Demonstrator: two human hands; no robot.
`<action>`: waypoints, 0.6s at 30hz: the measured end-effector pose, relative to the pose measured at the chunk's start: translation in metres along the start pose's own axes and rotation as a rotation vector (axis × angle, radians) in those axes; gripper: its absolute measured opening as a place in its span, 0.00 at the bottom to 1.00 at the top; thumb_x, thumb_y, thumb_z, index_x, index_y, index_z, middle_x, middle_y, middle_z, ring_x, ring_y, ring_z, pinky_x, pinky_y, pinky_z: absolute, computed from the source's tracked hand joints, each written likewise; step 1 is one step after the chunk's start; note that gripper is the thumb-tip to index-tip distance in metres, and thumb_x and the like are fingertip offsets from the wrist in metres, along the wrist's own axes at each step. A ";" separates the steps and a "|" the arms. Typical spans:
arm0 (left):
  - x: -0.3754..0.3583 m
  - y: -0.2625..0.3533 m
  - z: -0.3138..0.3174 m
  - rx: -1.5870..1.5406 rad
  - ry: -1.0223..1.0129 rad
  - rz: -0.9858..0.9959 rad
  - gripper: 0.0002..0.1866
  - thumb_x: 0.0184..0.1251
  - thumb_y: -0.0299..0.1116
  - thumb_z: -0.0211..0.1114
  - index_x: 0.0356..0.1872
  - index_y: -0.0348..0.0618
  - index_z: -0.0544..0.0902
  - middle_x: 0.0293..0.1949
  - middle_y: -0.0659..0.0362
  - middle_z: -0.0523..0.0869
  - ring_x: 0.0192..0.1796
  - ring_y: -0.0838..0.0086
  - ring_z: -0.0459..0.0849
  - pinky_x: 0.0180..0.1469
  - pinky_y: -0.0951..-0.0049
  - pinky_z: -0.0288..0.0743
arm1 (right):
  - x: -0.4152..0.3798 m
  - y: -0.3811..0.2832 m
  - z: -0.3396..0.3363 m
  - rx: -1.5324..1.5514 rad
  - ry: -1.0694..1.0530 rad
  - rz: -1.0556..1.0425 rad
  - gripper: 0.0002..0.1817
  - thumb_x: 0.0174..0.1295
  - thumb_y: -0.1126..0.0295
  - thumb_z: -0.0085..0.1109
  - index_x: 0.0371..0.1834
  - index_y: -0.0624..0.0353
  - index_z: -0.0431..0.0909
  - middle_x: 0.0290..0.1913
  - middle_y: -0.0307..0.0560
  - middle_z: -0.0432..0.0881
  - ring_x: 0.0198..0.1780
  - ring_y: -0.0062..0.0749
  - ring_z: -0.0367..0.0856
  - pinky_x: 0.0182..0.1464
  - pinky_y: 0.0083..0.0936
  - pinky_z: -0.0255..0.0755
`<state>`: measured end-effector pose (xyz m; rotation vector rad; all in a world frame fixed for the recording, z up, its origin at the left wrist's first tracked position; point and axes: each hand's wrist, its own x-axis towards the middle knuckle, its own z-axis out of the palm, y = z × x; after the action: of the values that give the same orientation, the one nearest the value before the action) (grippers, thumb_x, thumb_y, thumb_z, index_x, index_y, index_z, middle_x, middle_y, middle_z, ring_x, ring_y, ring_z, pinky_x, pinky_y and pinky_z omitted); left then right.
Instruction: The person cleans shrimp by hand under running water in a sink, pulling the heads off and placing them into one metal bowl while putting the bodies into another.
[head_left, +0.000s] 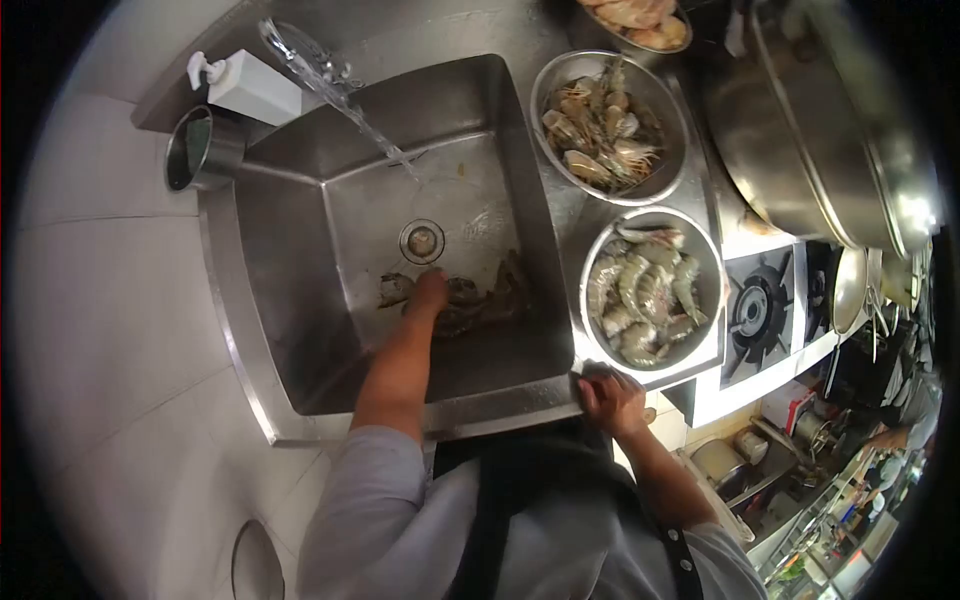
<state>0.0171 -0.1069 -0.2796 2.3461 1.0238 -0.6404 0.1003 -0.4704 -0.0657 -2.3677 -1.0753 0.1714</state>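
My left hand (430,292) reaches down into the steel sink (290,300), among several shrimp (480,312) on its floor. Its fingers are hidden, so whether it grips a shrimp cannot be told. At the sink's front right corner, my right hand (614,400) rests by the counter edge, thumb apart from the fingers, with no held thing visible. Just beyond it stands a round metal bowl (590,250) of grey whole shrimp (645,290). A second metal bowl (541,90) behind holds shrimp heads and shells (605,130).
Water runs from the faucet (310,65) toward the drain (422,241). A white pump bottle (255,88) and a metal cup (205,150) stand left of it. Large steel pots (800,120) and a gas burner (757,308) lie right. Another person's arm (890,438) shows far right.
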 end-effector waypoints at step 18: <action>0.022 0.010 0.051 -0.355 0.213 -0.048 0.15 0.67 0.37 0.58 0.43 0.32 0.80 0.39 0.41 0.81 0.45 0.49 0.81 0.45 0.53 0.73 | 0.000 0.000 -0.001 0.004 -0.008 0.064 0.07 0.48 0.65 0.69 0.27 0.53 0.81 0.26 0.43 0.82 0.24 0.38 0.81 0.27 0.32 0.74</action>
<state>0.0272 -0.1325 -0.3294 2.1097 1.1816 -0.2038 0.1007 -0.4711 -0.0652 -2.4016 -1.0022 0.2063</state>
